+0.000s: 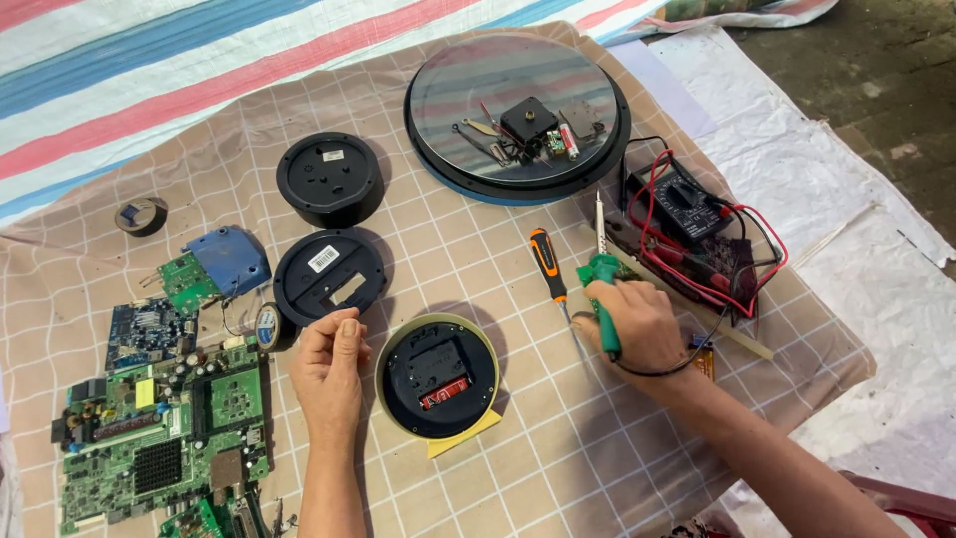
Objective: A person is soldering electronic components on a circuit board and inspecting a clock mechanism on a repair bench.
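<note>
A small round clock (438, 377) lies face down on the checked cloth, its black back and a red battery showing, with a yellow piece under its lower edge. My left hand (329, 369) rests just left of it, fingers curled in a loose fist with nothing visible in it. My right hand (634, 324) is to the clock's right and grips a green-handled soldering iron (601, 279), whose metal tip points away toward the large clock. An orange-and-black screwdriver (547, 267) lies between the clock and my right hand.
A large round clock (518, 115) lies at the back with its mechanism exposed. Two black round covers (330, 177) (328, 274) lie left of centre. Green circuit boards (164, 428) fill the left. A black multimeter (682, 204) with red and black leads sits at right.
</note>
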